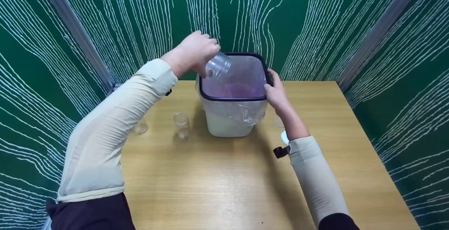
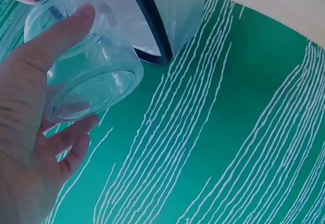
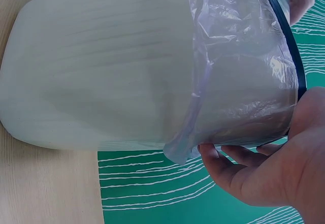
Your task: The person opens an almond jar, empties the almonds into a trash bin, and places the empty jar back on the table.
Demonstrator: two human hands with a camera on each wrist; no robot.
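Note:
A clear jar point(image 1: 221, 64) is tilted over the mouth of a white trash bin point(image 1: 229, 123), its opening facing down into it. My left hand point(image 1: 197, 52) grips the jar around its body; in the left wrist view the jar's round base point(image 2: 99, 93) shows between thumb and fingers. The bin has a black rim point(image 1: 233, 99) and a clear plastic liner point(image 1: 250, 112) folded over its outside. On the bin's right side my right hand point(image 1: 277, 91) holds the rim, thumb on top. The right wrist view shows its fingers point(image 3: 223, 176) curled beneath the liner's edge.
Left of the bin, an upright clear cup point(image 1: 181, 124) stands on the wooden table point(image 1: 210, 174). A small clear round piece point(image 1: 141, 129) lies farther left. Near the right forearm are a white round lid point(image 1: 285, 137) and a clear disc point(image 1: 279, 121). Green walls with white lines surround the table.

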